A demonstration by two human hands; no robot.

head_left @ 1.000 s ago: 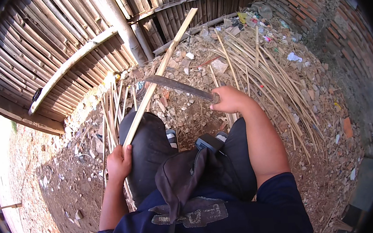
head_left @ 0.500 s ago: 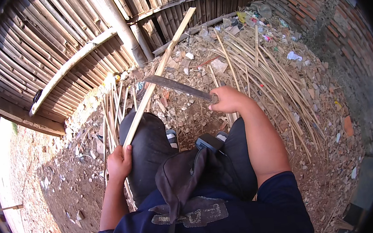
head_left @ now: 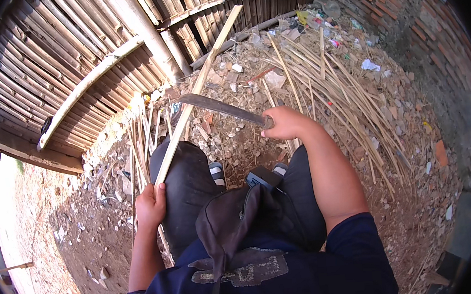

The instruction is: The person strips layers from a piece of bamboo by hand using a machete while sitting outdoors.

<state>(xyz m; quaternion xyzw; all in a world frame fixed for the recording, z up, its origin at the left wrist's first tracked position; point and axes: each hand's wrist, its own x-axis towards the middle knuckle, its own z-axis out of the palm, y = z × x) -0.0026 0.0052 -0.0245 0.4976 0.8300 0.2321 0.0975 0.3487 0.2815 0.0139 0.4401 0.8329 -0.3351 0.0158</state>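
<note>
My left hand (head_left: 151, 205) is closed round the lower end of a long, pale bamboo strip (head_left: 207, 75), beside my left knee. The strip slants up and away to the right, its far end near the bamboo wall. My right hand (head_left: 285, 123) grips the handle of a machete (head_left: 225, 108) with a dark, worn blade. The blade points left, and its tip end lies across the strip about midway along. From this angle I cannot tell how firmly the edge bears on the strip.
Many split bamboo strips (head_left: 349, 100) lie on the rubble at the right, and another bundle (head_left: 143, 134) is beside my left leg. A bamboo wall (head_left: 88, 59) stands ahead, a brick wall (head_left: 433, 34) at the right. Litter and stones (head_left: 237, 68) cover the ground. A dark bag (head_left: 228, 226) hangs between my legs.
The machete and my right hand have shifted very slightly left. The strip's far end has moved slightly left too. My left hand keeps its hold.
</note>
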